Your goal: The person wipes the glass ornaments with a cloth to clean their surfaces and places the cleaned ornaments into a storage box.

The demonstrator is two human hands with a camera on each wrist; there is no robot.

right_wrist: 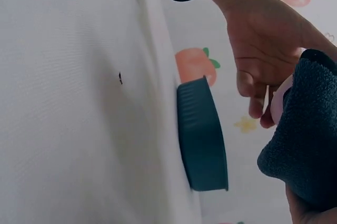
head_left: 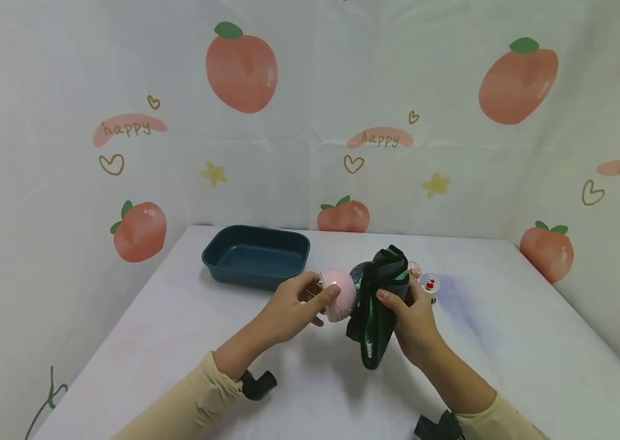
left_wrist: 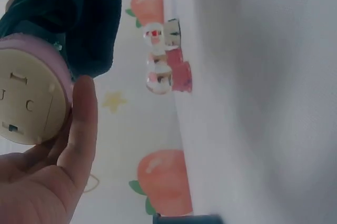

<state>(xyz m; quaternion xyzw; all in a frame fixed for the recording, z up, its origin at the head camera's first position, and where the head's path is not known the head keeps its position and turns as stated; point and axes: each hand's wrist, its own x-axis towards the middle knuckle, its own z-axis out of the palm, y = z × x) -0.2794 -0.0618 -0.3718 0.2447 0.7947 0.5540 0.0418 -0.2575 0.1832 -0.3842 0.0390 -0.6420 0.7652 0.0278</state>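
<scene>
My left hand (head_left: 287, 310) grips a snow globe with a pink base (head_left: 340, 296), tipped on its side. In the left wrist view its flat cream underside (left_wrist: 30, 95) faces the camera. The glittery globe end points right, into a dark green cloth (head_left: 377, 324) that partly hides it. My right hand (head_left: 417, 327) holds this bunched cloth, thumb on its near face. In the right wrist view the fuzzy cloth (right_wrist: 308, 134) covers most of that hand, with the left hand (right_wrist: 268, 42) beyond it. Both hands are raised above the white table.
A dark blue rectangular tray (head_left: 216, 269) stands at the back left of the table (head_left: 178, 373). Behind the right hand are several small snow globes (head_left: 430, 288), seen in a row in the left wrist view with red bases (left_wrist: 181, 77). A printed curtain (head_left: 310, 91) hangs behind.
</scene>
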